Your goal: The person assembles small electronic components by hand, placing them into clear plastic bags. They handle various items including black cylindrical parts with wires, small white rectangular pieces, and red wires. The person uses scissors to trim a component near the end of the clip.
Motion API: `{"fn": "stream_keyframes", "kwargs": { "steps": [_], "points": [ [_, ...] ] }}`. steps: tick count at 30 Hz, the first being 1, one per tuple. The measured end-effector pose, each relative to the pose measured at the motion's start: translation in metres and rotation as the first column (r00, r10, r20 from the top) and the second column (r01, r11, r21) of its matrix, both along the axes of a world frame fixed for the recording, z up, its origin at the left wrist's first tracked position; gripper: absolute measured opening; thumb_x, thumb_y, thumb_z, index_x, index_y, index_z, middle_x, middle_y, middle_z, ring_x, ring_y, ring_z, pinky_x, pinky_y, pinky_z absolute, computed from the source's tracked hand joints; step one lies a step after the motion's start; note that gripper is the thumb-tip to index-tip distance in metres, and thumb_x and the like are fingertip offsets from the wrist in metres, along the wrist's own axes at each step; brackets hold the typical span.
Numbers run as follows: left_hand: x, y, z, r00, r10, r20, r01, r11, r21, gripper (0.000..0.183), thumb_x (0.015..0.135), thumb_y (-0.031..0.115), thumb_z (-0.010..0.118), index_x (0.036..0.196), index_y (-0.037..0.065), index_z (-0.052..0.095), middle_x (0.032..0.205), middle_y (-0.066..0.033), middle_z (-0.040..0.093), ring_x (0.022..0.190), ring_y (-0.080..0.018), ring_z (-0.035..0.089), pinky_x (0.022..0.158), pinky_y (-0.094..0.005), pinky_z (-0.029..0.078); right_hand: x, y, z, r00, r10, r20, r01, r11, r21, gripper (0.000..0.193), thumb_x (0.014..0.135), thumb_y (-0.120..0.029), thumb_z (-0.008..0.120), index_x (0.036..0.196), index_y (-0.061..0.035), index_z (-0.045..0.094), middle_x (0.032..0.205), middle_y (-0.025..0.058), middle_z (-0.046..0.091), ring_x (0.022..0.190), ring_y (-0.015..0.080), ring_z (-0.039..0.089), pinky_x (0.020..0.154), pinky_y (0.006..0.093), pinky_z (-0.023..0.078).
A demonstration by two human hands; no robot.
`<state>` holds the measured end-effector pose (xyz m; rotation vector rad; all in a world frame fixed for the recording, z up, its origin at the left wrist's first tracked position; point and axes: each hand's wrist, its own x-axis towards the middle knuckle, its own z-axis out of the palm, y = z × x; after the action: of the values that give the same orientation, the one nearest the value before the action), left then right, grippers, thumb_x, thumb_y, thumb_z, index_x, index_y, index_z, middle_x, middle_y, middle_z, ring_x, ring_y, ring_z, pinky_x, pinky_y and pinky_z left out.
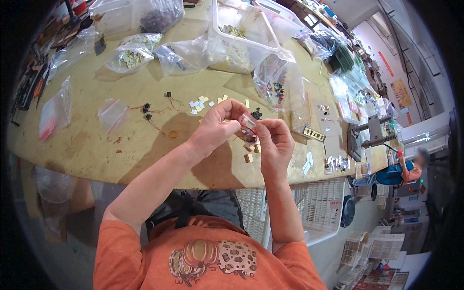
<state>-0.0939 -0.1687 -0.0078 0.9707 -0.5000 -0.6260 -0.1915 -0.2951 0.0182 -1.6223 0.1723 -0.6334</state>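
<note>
Above the table's near part, my left hand [218, 125] and my right hand [276, 144] pinch a small clear plastic bag [248, 126] between them. Small parts with dark and reddish bits show inside it; their exact kind is too small to tell. Fingers of both hands are closed on the bag's top edges. Just beyond my left hand lie several small white and pale yellow pieces [200, 103]. A cluster of small black parts [256, 114] sits behind the bag, and small tan blocks [248, 157] lie below it.
Several small black parts with thin wires [146, 108] lie at left near flat zip bags [112, 116]. A clear plastic bin [244, 43] and filled bags [133, 55] line the back. At right stand a hand press [369, 137] and, farther off, another person [403, 171].
</note>
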Motion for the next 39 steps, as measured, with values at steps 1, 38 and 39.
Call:
{"fn": "stream_keyframes", "kwargs": {
  "steps": [1, 38, 39],
  "points": [
    [0.000, 0.001, 0.003, 0.999, 0.001, 0.033, 0.000, 1.000, -0.014, 0.032, 0.083, -0.002, 0.049, 0.114, 0.003, 0.058, 0.098, -0.0012, 0.063, 0.092, -0.0107, 0.060, 0.085, -0.0274, 0.049, 0.001, -0.002, 0.000, 1.000, 0.019, -0.014, -0.018, 1.000, 0.012, 0.005, 0.095, -0.006, 0.066, 0.096, -0.0013, 0.064, 0.087, -0.0014, 0.065, 0.076, 0.0016, 0.058, 0.065, 0.0176, 0.046],
    [0.006, 0.002, -0.002, 0.997, 0.072, -0.015, -0.071, 0.995, 0.067, 0.010, 0.097, 0.011, 0.061, 0.099, 0.002, 0.064, 0.089, 0.0002, 0.065, 0.078, -0.0046, 0.059, 0.073, -0.0211, 0.049, -0.024, -0.027, 0.005, 0.924, 0.317, -0.213, -0.158, 0.825, 0.543, 0.016, 0.095, -0.008, 0.063, 0.108, 0.0005, 0.066, 0.094, 0.0067, 0.071, 0.082, 0.0118, 0.065, 0.074, 0.0255, 0.053],
    [0.006, 0.001, -0.003, 0.997, 0.069, -0.023, -0.067, 0.995, 0.070, 0.010, 0.098, 0.013, 0.061, 0.101, 0.003, 0.064, 0.090, 0.0005, 0.066, 0.079, -0.0042, 0.060, 0.074, -0.0211, 0.051, -0.026, -0.021, 0.006, 0.910, 0.345, -0.231, -0.185, 0.834, 0.519, 0.016, 0.095, -0.009, 0.064, 0.108, 0.0004, 0.066, 0.094, 0.0067, 0.071, 0.083, 0.0122, 0.066, 0.074, 0.0258, 0.053]
  ]
}}
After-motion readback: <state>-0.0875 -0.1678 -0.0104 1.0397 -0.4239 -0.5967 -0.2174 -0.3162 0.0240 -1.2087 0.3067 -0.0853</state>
